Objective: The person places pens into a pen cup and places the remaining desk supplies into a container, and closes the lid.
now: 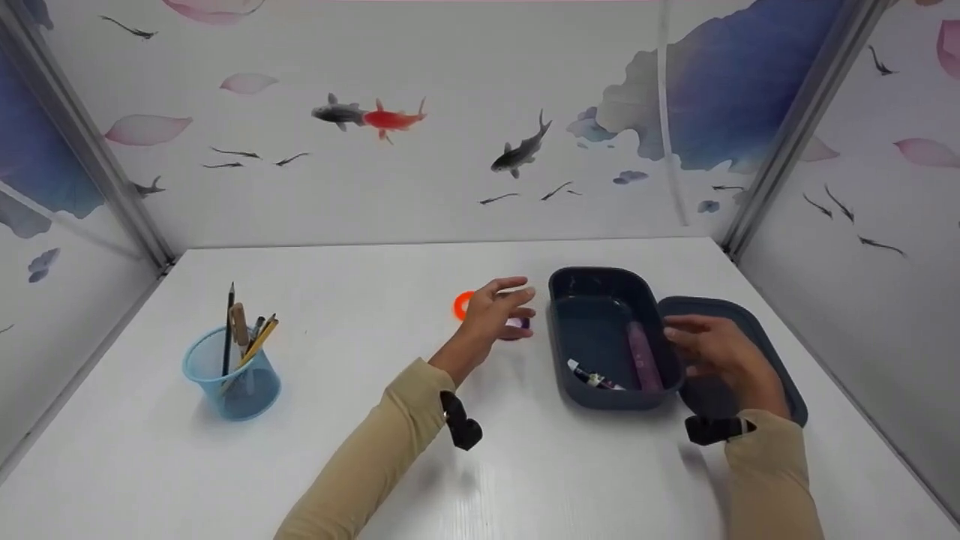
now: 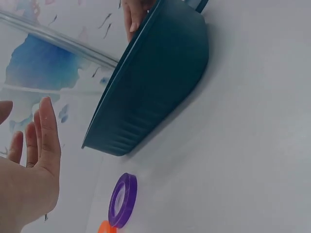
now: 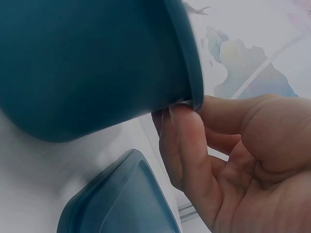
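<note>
A dark blue rectangular box (image 1: 596, 322) stands on the white table. My right hand (image 1: 724, 356) holds its right rim; in the right wrist view the thumb and fingertips meet at the box's edge (image 3: 192, 58). Inside the box lie a long purple, rounded stick-like thing (image 1: 643, 358) and a small black-and-white tube (image 1: 592, 377). My left hand (image 1: 493, 315) hovers left of the box, fingers loosely spread, nothing in its grasp. Below it on the table lies a purple roll of tape (image 2: 122, 200), partly hidden by the fingers in the head view, beside an orange ring (image 1: 461, 306).
The box's flat lid (image 1: 705, 394) lies on the table to the right, partly behind my right hand. At the left stands a light blue mesh cup (image 1: 255, 390) with several pencils and a brown-handled tool. Patterned panels (image 1: 420, 187) enclose the table's back and sides.
</note>
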A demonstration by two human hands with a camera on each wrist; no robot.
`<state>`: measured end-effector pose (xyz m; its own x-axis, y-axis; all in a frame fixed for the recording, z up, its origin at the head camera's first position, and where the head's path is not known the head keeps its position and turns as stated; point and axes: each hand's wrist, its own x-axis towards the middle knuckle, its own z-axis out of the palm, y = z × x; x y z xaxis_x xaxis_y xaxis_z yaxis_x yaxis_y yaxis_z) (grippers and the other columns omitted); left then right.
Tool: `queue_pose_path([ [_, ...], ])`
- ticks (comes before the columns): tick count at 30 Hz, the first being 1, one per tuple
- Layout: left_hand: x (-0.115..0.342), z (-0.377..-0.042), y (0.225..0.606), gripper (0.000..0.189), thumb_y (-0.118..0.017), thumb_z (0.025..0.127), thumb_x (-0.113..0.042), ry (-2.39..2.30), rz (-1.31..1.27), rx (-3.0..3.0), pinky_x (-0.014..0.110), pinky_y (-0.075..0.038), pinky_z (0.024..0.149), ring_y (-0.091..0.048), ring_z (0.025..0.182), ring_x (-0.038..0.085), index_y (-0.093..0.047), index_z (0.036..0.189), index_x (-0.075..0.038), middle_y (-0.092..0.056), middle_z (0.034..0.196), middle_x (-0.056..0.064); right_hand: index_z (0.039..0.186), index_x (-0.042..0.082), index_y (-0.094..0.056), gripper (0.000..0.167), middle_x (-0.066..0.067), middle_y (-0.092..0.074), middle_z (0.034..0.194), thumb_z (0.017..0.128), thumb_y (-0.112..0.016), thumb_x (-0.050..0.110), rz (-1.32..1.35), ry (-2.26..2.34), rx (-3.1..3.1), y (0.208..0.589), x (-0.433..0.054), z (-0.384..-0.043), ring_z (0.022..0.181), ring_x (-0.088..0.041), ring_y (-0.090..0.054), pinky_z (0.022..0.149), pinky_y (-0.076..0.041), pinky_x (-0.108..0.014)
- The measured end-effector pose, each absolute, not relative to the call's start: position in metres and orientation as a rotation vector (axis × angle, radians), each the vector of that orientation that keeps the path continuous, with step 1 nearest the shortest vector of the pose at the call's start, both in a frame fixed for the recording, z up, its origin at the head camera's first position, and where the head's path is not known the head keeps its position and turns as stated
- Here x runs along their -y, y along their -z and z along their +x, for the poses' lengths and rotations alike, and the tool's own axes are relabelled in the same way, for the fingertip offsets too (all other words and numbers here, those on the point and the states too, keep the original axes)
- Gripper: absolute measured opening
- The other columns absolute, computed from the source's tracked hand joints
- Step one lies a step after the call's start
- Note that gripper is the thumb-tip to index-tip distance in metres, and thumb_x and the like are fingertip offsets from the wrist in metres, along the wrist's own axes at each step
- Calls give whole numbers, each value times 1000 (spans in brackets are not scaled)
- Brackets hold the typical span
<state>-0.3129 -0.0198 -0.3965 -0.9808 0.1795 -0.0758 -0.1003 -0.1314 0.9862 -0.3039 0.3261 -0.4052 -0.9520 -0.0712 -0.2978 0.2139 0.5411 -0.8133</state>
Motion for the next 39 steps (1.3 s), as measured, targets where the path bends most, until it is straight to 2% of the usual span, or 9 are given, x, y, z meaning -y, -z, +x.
queue_pose_path([
  [2, 24, -316, 398, 43, -67, 96, -28, -2224, 89, -1950, 33, -64, 77, -70, 101, 22, -58, 135, -12, -63, 133, 14, 155, 10, -37, 63, -22, -43, 155, 102, -56, 39, 120, 1374, -2484, 405, -326, -304, 122, -25, -61, 86, -58, -30],
  [8, 30, -327, 410, 43, -69, 95, -24, -2205, 82, -1982, 32, -64, 76, -67, 111, 34, -58, 135, -8, -63, 134, 19, 154, 7, -39, 64, -23, -49, 150, 101, -57, 39, 109, 1380, -2488, 405, -325, -305, 103, -10, -66, 81, -59, -29],
  [14, 27, -339, 423, 43, -70, 95, -25, -2158, 102, -2052, 30, -64, 74, -67, 112, 37, -59, 133, -7, -66, 126, 18, 154, 10, -38, 63, -22, -48, 151, 102, -56, 40, 117, 1370, -2495, 404, -326, -307, 113, -18, -64, 84, -59, -30],
  [21, 38, -348, 439, 35, -66, 95, -19, -2099, 115, -2168, 26, -62, 62, -71, 89, 25, -64, 126, -3, -68, 119, 24, 153, 9, -40, 61, -19, -54, 147, 102, -57, 37, 138, 1407, -2466, 407, -324, -306, 107, -13, -66, 84, -59, -31],
  [30, 59, -353, 446, 28, -61, 95, -18, -1947, -34, -2412, 26, -60, 54, -68, 70, 16, -65, 118, -2, -73, 100, 20, 154, 11, -39, 61, -21, -49, 150, 102, -56, 38, 137, 1373, -2497, 404, -323, -306, 111, -17, -65, 84, -59, -30],
  [34, 67, -351, 449, 28, -58, 94, -18, -1838, -91, -2464, 27, -61, 56, -68, 69, 16, -64, 118, -4, -74, 96, 15, 154, 9, -38, 62, -23, -47, 152, 102, -57, 37, 137, 1382, -2493, 405, -324, -305, 109, -15, -66, 82, -59, -29],
  [39, 73, -350, 449, 33, -57, 94, -20, -1800, -68, -2459, 28, -62, 61, -67, 75, 18, -62, 123, -4, -73, 100, 16, 154, 9, -38, 63, -23, -46, 152, 102, -57, 37, 142, 1382, -2498, 405, -324, -305, 108, -14, -66, 81, -59, -28],
])
